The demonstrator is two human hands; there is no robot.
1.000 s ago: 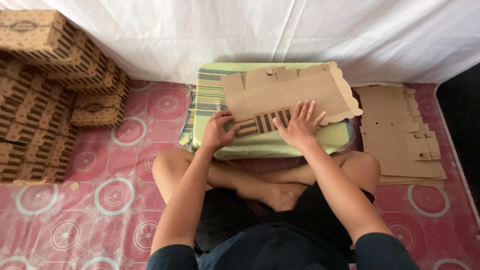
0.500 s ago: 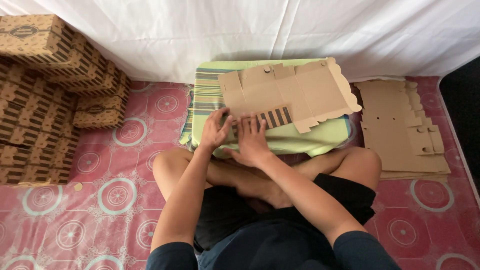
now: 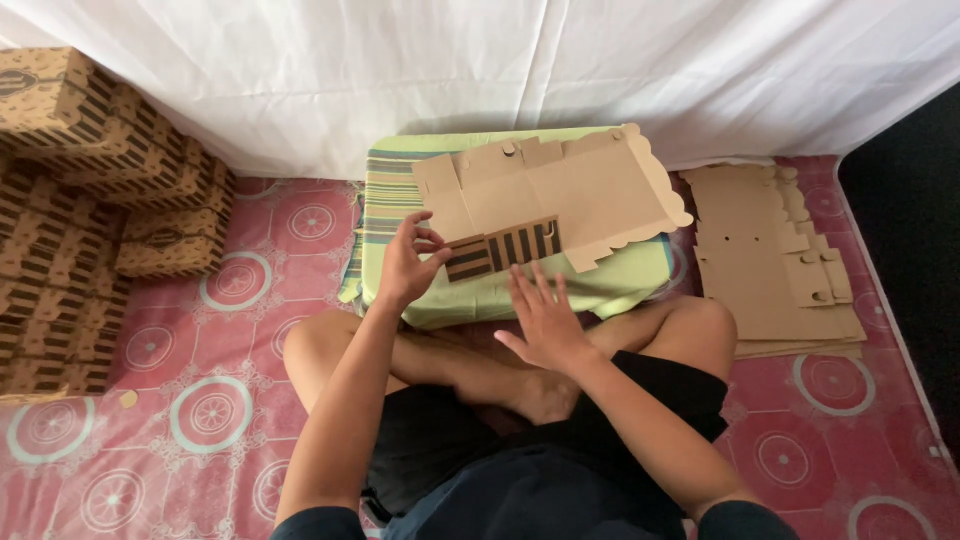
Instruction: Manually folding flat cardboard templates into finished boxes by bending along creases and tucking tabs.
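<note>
Left hand [image 3: 405, 268] pinching the striped flap [image 3: 502, 248] of a flat cardboard blank [image 3: 560, 195] to steady it on the green cushion [image 3: 520, 290], right hand [image 3: 545, 320] spread open beside it, holding nothing.

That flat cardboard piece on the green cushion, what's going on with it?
A person sits cross-legged on a pink patterned mat, working on a flat brown die-cut cardboard box blank laid on a green striped cushion. The left hand pinches the blank's folded, dark-striped edge flap; the right hand is open, just below it. Folded printed boxes are stacked left; more flat blanks lie right.
</note>
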